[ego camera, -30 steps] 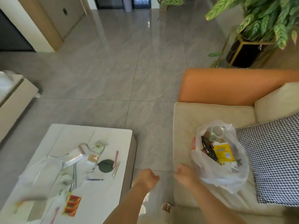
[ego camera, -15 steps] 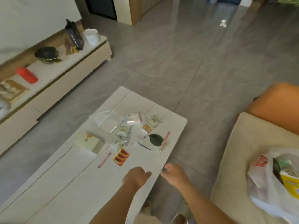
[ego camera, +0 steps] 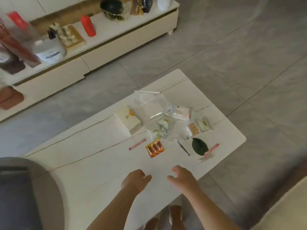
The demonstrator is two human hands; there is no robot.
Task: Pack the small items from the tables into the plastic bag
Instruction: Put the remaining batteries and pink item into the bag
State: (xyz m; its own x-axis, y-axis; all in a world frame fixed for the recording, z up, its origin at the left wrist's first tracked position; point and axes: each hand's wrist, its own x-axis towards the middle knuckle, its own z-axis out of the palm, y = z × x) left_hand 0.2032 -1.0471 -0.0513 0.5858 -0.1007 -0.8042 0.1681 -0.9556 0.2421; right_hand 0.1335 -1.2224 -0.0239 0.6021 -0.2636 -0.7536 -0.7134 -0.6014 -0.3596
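Hovering hands, two; pink sticks, seemingly two.

This is a home living room. A low white coffee table stands on a floor of large grey tiles, and along the far side runs a long, low white cabinet carrying household ornaments: a red cylinder, a dark round bowl and a board of small white pieces. A cream cushion edge shows at the lower right corner.
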